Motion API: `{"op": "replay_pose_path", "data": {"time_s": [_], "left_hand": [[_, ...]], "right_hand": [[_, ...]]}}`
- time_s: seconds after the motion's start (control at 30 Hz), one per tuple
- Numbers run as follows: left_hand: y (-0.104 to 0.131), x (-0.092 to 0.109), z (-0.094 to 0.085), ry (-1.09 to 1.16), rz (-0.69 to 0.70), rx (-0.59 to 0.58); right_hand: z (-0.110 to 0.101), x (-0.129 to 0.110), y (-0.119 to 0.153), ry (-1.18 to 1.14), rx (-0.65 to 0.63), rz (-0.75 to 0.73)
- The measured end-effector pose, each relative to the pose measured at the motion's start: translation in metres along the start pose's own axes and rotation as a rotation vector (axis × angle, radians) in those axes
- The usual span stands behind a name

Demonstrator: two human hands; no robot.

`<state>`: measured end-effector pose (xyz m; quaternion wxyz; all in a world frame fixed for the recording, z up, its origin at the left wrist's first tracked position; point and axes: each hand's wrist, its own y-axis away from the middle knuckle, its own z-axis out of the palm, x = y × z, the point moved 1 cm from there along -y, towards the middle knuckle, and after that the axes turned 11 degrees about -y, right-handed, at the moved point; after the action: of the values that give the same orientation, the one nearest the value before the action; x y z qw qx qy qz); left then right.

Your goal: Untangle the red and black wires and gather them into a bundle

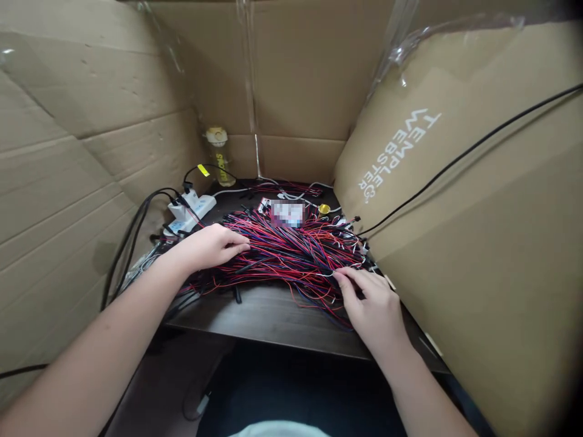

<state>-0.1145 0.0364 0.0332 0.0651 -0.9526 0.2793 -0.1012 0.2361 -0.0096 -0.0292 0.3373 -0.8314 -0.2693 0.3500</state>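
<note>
A broad heap of thin red, black and blue wires (282,252) lies across the dark desk, with small connectors and bare ends at its edges. Over the left part of the heap, my left hand (221,246) is closed in a pinch at a wire; its fingertips partly hide which strand. At the right side, my right hand (371,300) pinches a wire with a pale tip between thumb and forefinger. Both hands rest close to the strands around them.
White power strips (189,209) with black plugs stand at the left. Behind are a yellowish bottle (221,156) and a yellow round piece (323,209). Cardboard walls (296,67) enclose the desk (268,309). A black cable (455,162) crosses the right wall.
</note>
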Motion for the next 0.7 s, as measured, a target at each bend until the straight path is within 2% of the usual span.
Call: {"op": "replay_pose_path", "data": {"time_s": [0.13,0.3,0.4,0.5,0.57,0.63,0.7], "left_hand": [[0.008,-0.009,0.0,0.039,-0.046,0.02],[0.018,-0.016,0.001,0.154,-0.151,0.033],[0.02,-0.011,0.011,0.044,-0.062,0.198],[0.021,0.01,0.023,-0.181,-0.006,0.37],[0.021,0.034,0.025,-0.271,-0.096,0.423],[0.016,0.064,0.024,-0.256,-0.12,0.34],[0.005,0.098,0.02,-0.168,-0.048,0.235]], "right_hand": [[0.0,0.009,0.002,0.03,0.026,-0.025],[-0.009,0.007,0.004,0.028,0.01,-0.054],[-0.016,0.007,0.006,0.028,0.002,-0.052],[-0.021,0.008,0.01,0.02,-0.024,-0.038],[-0.023,0.009,0.013,0.017,-0.047,-0.033],[-0.022,0.01,0.016,0.025,-0.051,-0.02],[-0.021,0.01,0.019,0.055,-0.01,0.012]]}}
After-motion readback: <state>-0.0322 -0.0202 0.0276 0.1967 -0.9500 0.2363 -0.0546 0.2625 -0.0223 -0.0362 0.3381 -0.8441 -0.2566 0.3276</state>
